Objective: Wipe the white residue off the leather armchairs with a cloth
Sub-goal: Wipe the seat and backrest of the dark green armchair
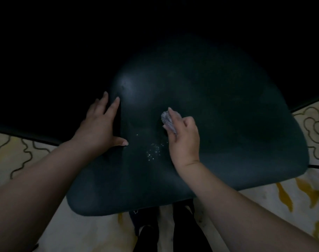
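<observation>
two hands are working on this seat, well apart from each other, one bracing and one wiping. starting at the left, i am pressing my left hand [102, 124] flat on the dark leather seat [227, 124], fingers spread and straight, thumb stretched out toward the middle. it is holding nothing; it is just steadying the cushion so it does not rock under the strokes, and i judge it should keep bearing down near that edge.

moving toward the middle, the white residue [154, 150] is lying as a scatter of small specks between my two hands, below and to the left of the cloth, with a few stray flecks a little higher up. none of it is under the cloth at this moment.

further right, i am gripping the bunched grey cloth [167, 119] in my right hand [183, 139], fingers curled round it, the wad touching the leather. to do this well, i am thinking the cloth needs dragging down and left across the specks, with firm even pressure, gathering them into the folds rather than flicking them onto the patterned carpet [282, 200] beneath. the light is dim, so fainter residue elsewhere may be hiding; i cannot tell.
</observation>
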{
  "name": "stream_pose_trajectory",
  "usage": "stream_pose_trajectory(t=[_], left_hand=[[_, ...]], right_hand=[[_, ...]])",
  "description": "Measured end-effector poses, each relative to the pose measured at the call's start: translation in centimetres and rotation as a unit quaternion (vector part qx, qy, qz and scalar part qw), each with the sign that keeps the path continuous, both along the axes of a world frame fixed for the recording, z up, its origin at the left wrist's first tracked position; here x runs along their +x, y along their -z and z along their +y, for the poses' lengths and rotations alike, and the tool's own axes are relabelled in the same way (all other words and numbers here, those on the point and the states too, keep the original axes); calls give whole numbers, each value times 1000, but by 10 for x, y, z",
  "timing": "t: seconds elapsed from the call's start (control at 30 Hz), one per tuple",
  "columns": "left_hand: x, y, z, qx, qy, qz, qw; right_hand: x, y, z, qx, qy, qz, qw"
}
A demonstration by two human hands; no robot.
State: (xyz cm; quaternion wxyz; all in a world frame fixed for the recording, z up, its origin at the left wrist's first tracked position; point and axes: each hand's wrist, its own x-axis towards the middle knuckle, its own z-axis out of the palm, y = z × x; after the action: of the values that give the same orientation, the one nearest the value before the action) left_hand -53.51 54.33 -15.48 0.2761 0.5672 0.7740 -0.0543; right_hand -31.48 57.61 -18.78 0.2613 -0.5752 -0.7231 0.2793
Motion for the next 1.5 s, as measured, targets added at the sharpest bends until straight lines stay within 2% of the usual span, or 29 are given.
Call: stream_pose_trajectory(t=[0.3,0.47,0.53,0.6,0.73,0.8,0.87,0.93,1.0,1.13,1.23,1.3,1.43,1.5], left_hand=[[-1,4,-21,46,-7,-28,999],[-2,4,-32,30,9,-24,999],[-1,2,-36,24,11,-27,999],[1,0,-41,19,13,-28,999],[3,-2,-51,13,14,-29,999],[3,-2,-52,12,15,-29,999],[4,-1,-52,12,15,-26,999],[6,0,-51,16,10,-24,1000],[8,1,-52,19,4,-22,1000],[10,2,-51,15,3,-14,1000],[9,1,-51,10,5,-17,1000],[9,1,-51,8,3,-20,1000],[10,0,-51,10,-1,-22,1000],[11,0,-52,14,-4,-21,1000]], right_hand=[[-37,-9,-25,-32,-165,-8,986],[-13,-6,-27,24,-362,-73,929],[-1,-6,-33,12,-392,-94,915],[9,-5,-32,16,-384,-104,917],[22,-7,-3,129,-357,-135,915],[26,-11,20,124,-262,-136,948],[26,-14,41,78,-120,-105,984],[18,-16,49,47,-54,-84,994],[0,-17,34,59,-116,-83,988],[-14,-14,-39,58,-284,-90,953],[1,-12,-56,75,-341,-105,931],[12,-12,-47,94,-327,-121,933],[19,-16,-35,47,-199,-109,973],[12,-16,-42,65,-231,-105,965]])
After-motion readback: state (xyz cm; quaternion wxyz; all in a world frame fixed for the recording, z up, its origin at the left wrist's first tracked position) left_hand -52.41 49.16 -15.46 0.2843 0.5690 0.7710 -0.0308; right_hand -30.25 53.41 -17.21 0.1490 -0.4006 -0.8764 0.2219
